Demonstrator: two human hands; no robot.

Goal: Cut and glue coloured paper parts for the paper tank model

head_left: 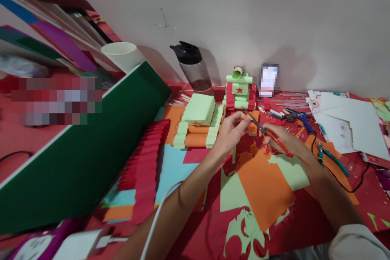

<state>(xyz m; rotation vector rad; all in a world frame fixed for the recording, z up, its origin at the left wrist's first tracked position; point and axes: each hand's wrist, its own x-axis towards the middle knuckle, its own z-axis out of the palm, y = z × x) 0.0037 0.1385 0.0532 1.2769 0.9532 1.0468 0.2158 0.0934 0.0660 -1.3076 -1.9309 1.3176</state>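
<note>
Scissors with red-orange handles and dark metal blades [265, 132] are lying in my right hand's [278, 135] grip, short of the back edge of the red-covered worktop [210, 229]. My left hand [232, 130] is pinching a small orange paper piece [248, 117] beside the blades. A short orange paper roll [254, 127] is showing just behind them.
</note>
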